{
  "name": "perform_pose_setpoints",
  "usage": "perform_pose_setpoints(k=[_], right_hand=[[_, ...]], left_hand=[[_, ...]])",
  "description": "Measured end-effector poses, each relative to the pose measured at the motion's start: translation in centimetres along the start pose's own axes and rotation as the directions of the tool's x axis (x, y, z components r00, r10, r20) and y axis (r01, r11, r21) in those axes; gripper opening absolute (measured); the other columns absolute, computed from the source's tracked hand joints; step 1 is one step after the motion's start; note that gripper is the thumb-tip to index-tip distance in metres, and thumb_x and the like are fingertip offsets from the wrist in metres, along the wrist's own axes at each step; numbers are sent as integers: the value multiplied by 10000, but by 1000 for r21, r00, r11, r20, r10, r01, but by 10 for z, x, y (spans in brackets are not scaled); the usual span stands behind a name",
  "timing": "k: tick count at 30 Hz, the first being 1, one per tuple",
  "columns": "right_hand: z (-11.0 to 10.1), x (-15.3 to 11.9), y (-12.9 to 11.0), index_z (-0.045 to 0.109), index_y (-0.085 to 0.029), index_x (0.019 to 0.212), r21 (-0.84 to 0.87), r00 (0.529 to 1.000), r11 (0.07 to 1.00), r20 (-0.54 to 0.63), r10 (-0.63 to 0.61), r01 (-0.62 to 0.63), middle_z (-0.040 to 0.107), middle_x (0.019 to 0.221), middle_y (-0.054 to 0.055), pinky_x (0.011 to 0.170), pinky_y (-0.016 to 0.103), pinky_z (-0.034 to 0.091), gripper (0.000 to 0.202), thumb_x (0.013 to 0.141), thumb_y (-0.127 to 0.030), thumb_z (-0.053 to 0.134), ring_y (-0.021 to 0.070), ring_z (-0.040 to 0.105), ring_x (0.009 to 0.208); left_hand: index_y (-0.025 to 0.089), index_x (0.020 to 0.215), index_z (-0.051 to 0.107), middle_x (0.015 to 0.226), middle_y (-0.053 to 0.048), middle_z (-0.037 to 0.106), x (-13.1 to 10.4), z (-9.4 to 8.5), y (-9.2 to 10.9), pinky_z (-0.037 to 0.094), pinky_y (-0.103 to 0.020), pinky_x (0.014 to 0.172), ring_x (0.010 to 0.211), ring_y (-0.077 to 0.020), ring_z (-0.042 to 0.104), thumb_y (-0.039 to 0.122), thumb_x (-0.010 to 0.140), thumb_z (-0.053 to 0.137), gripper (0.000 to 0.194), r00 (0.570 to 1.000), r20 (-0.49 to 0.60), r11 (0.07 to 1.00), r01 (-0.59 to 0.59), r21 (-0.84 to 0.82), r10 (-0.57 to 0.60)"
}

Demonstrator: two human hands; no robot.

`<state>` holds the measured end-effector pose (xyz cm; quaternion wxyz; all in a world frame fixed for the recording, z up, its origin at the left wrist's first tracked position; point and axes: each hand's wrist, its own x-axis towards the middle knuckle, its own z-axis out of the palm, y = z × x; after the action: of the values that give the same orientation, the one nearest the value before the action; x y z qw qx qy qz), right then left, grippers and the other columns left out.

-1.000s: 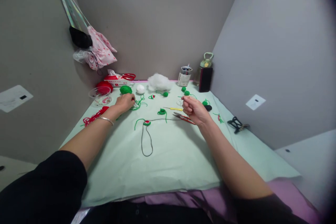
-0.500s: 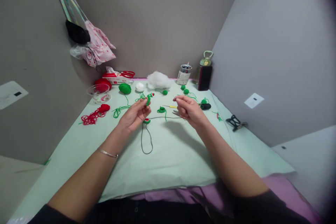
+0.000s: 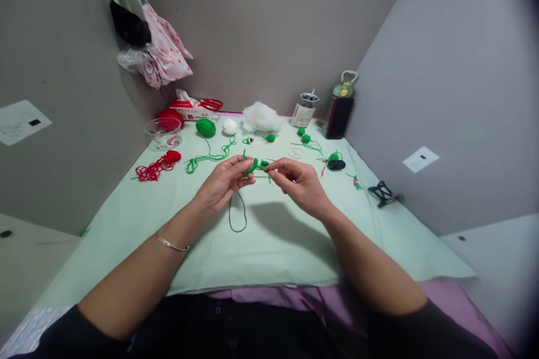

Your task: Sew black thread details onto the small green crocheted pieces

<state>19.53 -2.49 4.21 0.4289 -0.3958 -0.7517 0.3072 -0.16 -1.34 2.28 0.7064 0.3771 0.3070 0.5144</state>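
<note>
My left hand (image 3: 223,180) is closed on a small green crochet piece (image 3: 251,166) with a pale edge, pinched between thumb and fingers. A short green yarn end (image 3: 245,153) sticks up from it. Just to its right, my right hand (image 3: 297,182) has thumb and forefinger pressed together; what lies in that pinch is too small to make out. Another bit of green crochet (image 3: 263,165) shows between the hands, partly covered. A dark cord loop (image 3: 238,229) lies on the table below my left hand.
Along the back are a green yarn ball (image 3: 206,127), a white yarn ball (image 3: 229,127), white stuffing (image 3: 261,117), a pen tin (image 3: 304,111) and a phone (image 3: 339,118). Red yarn (image 3: 155,170) and a plastic tub (image 3: 163,137) lie left. A black clip-like stand (image 3: 384,194) sits right.
My right hand has come left, close to the crochet piece in my left hand. The yellow-handled hook and the scissors seen before are now out of sight. The view has shifted slightly.
</note>
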Motion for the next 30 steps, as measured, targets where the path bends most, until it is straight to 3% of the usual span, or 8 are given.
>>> perform_pose_setpoints(k=[14, 30], right_hand=[[-3, -3, 1, 679, -165, 877, -177, 998, 983, 32, -49, 54, 360, 555, -72, 541, 236, 290, 123, 908, -212, 569, 79, 318, 524], [-5, -3, 3, 678, -170, 883, -226, 998, 972, 50, -50, 60, 373, 554, -67, 550, 242, 290, 129, 910, -219, 562, 84, 330, 523]], left_hand=[[170, 839, 700, 869, 19, 600, -2, -1, 1, 532, -229, 711, 687, -73, 572, 325, 751, 819, 214, 999, 22, 981, -49, 189, 46], [153, 803, 682, 855, 7, 603, 1, -3, 1, 525, -248, 723, 686, -85, 566, 335, 743, 812, 232, 1000, 19, 981, -20, 195, 16]])
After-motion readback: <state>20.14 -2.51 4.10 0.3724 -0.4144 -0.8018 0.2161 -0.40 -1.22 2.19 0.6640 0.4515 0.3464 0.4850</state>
